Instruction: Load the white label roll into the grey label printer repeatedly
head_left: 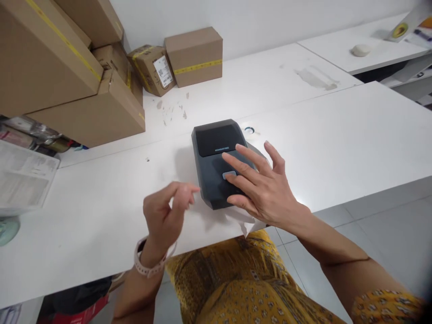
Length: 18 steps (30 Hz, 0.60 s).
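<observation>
A dark grey, box-shaped device [211,168] with a glossy black upper panel and a light button [229,174] rests on the white table. Over its right half my right hand [258,184] is spread, one fingertip at the button. Just left of the device is my left hand [168,209], its fingers curled and the index finger pointing at the device's lower left edge; whether it pinches anything is too small to tell. White paper [241,216] sticks out at the device's near right corner, partly under my right hand.
Large cardboard boxes [91,108] are stacked at the back left, and two smaller ones [199,56] stand by the wall. A clear bin with papers [25,175] is at the far left. A small ring [249,130] lies behind the device. The table's near edge runs before me.
</observation>
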Each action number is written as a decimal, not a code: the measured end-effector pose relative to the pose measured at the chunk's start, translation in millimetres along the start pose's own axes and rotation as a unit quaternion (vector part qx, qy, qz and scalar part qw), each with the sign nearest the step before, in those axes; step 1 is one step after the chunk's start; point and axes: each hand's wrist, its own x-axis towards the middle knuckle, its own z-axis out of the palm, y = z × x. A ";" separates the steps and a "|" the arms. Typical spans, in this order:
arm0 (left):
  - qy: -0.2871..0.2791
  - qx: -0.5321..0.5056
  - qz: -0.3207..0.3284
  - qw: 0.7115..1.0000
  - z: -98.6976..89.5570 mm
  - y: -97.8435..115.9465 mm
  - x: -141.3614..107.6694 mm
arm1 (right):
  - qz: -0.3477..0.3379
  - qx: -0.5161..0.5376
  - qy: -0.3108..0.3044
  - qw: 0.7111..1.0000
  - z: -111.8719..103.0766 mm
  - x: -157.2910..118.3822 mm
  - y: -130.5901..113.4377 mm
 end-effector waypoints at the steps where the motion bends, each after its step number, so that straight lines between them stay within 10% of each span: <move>1: 0.014 0.001 -0.002 1.000 0.7 -8.2 9.7 | -0.002 0.009 -0.013 1.000 1.1 1.9 1.5; 10: 0.048 -0.046 -0.122 0.990 43.6 -69.7 9.3 | 0.030 0.119 0.026 0.992 20.4 -22.8 11.5; 18: 0.022 -0.079 -0.060 0.995 54.4 -81.1 -6.8 | 0.156 0.242 0.096 0.953 23.5 -49.5 8.4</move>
